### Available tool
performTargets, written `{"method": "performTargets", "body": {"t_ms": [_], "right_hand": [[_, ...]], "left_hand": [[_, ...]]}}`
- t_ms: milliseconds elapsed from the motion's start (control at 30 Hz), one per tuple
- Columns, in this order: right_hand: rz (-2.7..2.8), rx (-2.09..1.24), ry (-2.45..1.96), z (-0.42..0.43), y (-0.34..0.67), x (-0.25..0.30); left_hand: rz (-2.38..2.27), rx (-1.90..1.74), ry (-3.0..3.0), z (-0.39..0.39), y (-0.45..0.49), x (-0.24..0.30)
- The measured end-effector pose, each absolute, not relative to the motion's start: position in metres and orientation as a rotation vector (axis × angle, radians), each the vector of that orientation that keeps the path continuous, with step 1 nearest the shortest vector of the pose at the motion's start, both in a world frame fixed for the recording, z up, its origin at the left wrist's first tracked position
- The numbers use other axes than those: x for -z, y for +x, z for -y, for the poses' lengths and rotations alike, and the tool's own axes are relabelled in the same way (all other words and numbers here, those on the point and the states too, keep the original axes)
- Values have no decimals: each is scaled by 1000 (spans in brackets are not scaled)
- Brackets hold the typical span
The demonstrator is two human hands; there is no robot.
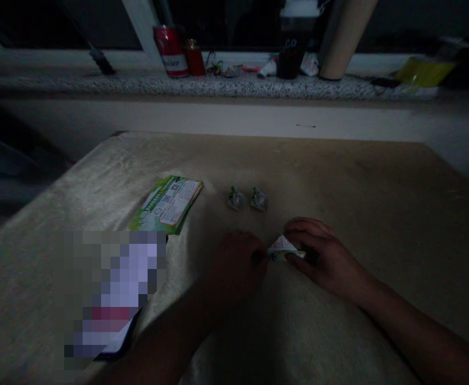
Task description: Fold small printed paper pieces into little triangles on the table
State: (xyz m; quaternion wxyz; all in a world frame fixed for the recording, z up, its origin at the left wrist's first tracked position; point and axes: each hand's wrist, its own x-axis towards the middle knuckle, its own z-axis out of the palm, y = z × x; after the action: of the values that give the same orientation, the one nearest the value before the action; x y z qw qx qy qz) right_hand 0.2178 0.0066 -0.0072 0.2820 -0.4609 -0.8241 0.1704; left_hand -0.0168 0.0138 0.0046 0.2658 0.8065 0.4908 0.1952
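Note:
Between my hands is a small printed paper (283, 246), folded to a triangular peak with a straight strip along its lower edge. My left hand (240, 262) is closed at the paper's left corner, its fingertips in shadow. On the right side, my right hand (322, 256) pinches the paper with the thumb below and the fingers behind. Just beyond my hands stand two small folded paper pieces, the left one (235, 198) and the right one (259, 199), side by side. Further left lies a stack of green printed leaflets (168, 203).
A phone (125, 299), its screen blurred out, lies on the cloth-covered table (358, 187) at the left. Along the stone windowsill (226, 88) stand a red can (171, 52), a smaller red container (195, 59), a dark cup (291, 48) and a tan cylinder (346, 40).

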Motion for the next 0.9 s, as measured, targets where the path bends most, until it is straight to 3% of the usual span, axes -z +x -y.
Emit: {"method": "performTargets", "body": {"t_ms": [500,900], "right_hand": [[2290,-389,-1003,-2,221,0],[2479,-488,-1135,10,214,-12]], "left_hand": [[-1213,-584,2256,-15,-22,-2],[-1105,-404,2392,-19,-33,-9]]}}
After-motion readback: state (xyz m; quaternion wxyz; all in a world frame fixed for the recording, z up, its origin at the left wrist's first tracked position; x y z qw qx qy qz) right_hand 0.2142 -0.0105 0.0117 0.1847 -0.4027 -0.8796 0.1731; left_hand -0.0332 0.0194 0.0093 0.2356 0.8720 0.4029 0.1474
